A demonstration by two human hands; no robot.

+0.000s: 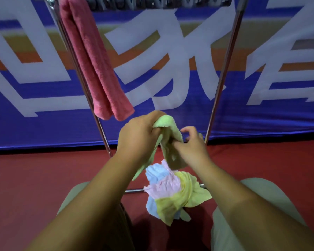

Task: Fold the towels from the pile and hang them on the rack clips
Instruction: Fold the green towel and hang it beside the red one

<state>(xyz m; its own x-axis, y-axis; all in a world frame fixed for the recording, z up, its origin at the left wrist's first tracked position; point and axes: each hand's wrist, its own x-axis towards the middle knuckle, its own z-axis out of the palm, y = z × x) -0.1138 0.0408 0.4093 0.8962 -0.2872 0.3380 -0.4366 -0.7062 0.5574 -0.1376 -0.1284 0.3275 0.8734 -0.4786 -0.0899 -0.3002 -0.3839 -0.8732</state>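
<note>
The left hand's [138,134] fingers are curling tight around the green towel's [168,127] top corner. The right hand's [192,147] fingertips are pinching its edge lower down, above the pastel towel pile [172,189]. A pink towel [92,60] is hanging from the rack [227,60].

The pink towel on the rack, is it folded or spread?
Folded: the pink towel hangs as two narrow layers side by side.

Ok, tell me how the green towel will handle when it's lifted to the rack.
Probably floppy: the green towel sags and bunches below the left hand and right hand gripping it. Likely light, since finger grips alone hold it up. Probably not slippery, as its surface looks fuzzy.
</note>
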